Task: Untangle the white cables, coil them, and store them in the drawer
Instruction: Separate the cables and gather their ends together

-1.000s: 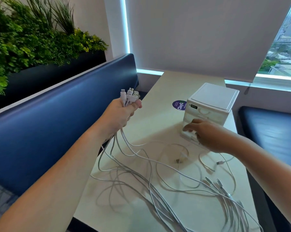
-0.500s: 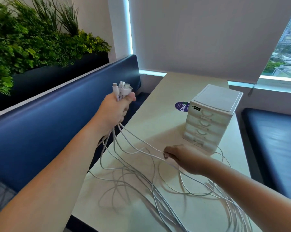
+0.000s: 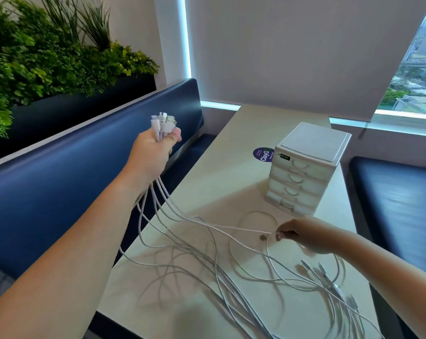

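Several white cables [image 3: 207, 260] lie tangled across the cream table [image 3: 243, 133]. My left hand [image 3: 153, 150] is raised over the table's left edge and grips a bunch of their plug ends [image 3: 163, 123], with the cords hanging down from it. My right hand [image 3: 302, 234] is low over the table, in front of the drawer unit, and pinches one cable that runs taut toward my left hand. The small white drawer unit [image 3: 307, 165] stands at the table's right side, all its drawers pushed in. More plug ends [image 3: 329, 277] lie at the near right.
A dark blue bench back [image 3: 60, 167] runs along the left, with a planter of green plants [image 3: 48, 57] behind it. Another blue seat [image 3: 393, 204] is at the right. A purple round sticker [image 3: 262, 154] is on the table beside the drawer unit. A small dark object [image 3: 263, 237] lies near my right hand.
My right hand left the drawer unit, came down to the cables and pinched one, drawing it to the right. My left hand rose a little with the plug bunch.
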A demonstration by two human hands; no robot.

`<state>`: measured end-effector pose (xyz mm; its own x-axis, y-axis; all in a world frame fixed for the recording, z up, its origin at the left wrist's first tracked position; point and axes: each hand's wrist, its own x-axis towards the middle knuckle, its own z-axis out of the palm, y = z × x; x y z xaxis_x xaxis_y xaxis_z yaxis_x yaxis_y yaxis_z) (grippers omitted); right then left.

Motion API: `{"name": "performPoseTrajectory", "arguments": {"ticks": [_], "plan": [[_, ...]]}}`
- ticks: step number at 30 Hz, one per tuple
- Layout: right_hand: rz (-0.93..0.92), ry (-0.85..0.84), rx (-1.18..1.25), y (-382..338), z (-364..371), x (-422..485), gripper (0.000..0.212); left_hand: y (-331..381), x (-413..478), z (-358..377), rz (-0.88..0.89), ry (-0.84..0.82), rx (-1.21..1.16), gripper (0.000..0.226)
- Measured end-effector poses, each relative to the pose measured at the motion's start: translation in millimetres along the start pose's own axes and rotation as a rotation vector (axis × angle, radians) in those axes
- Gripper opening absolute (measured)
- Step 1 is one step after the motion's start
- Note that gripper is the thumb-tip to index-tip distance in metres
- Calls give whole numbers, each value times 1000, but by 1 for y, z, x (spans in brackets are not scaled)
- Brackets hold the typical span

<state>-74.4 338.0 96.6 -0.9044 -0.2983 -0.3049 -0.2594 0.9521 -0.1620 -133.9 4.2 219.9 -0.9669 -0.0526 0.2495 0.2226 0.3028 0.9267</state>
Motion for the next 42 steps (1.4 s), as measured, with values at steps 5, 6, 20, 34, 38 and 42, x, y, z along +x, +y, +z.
{"name": "performPoseTrajectory", "arguments": {"ticks": [5,6,20,34,38,42], "plan": [[-200,40,227,-43,-47,-14,26,7,-26,39,55,-288,181,24],[-235,61,261,-51,-55,-16,27,9,-33,47,48,-389,197,24],[-129,281,-109,-51,-52,-21,40,8,-29,40,82,-491,411,36],[-79,9,-457,-18,23,-22,46,-6,0,4,94,-53,407,24],[-75,25,-269,-31,6,-25,40,-12,-7,6,150,-146,404,23],[-108,24,-159,-54,-15,-27,45,-15,-31,29,169,-334,121,22]]}}
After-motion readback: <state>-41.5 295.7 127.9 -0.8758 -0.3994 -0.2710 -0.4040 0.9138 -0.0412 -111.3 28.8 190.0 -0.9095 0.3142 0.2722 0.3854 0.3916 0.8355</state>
